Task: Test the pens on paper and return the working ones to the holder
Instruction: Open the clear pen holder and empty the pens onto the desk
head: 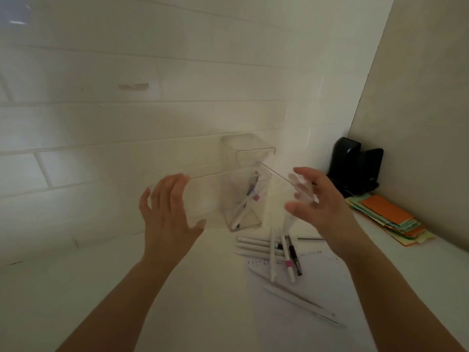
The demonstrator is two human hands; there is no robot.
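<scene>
sticky notes (388, 219), black device (355, 166) behind hands (322, 204)

White bench (203, 301): clear holder (243, 207) btwn both hands' fingers, loose pens (272, 252) on paper (291, 301) below right fingers, sticky notes (388, 219) right.

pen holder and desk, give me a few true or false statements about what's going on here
1. The clear pen holder has pens inside it. True.
2. The left hand grips a pen. False: its fingers are spread and it holds nothing.
3. Loose pens lie on the paper in front of the holder. True.
4. The stack of coloured notes sits at the left of the desk. False: it lies at the right, near the wall.
5. The right hand rests flat on the paper. False: it is raised beside the holder.
</scene>
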